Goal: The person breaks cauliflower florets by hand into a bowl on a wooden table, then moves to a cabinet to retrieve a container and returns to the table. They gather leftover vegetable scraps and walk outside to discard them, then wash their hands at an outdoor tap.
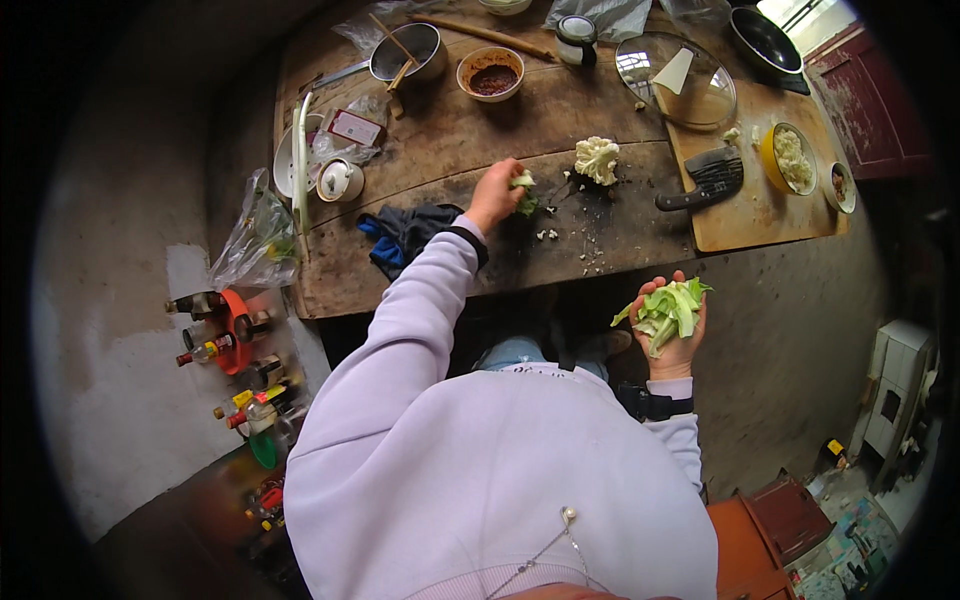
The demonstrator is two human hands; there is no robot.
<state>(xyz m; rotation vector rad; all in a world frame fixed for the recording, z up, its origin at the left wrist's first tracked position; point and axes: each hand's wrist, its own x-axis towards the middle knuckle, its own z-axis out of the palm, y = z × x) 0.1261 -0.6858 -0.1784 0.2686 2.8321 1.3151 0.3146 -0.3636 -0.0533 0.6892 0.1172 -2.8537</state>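
Note:
My left hand is over the wooden table, its fingers closed on a small piece of cauliflower leaf. Past the table's front edge, my right hand is palm up and holds a bunch of pale green cauliflower leaves. A piece of cauliflower head lies on the table to the right of my left hand. White crumbs are scattered in front of it. A dark cloth with blue parts lies beside my left wrist.
On the right, a cutting board bears a cleaver, a yellow bowl of chopped white food and a small bowl. Farther back are a glass lid, a sauce bowl and a saucepan. Bottles stand at lower left.

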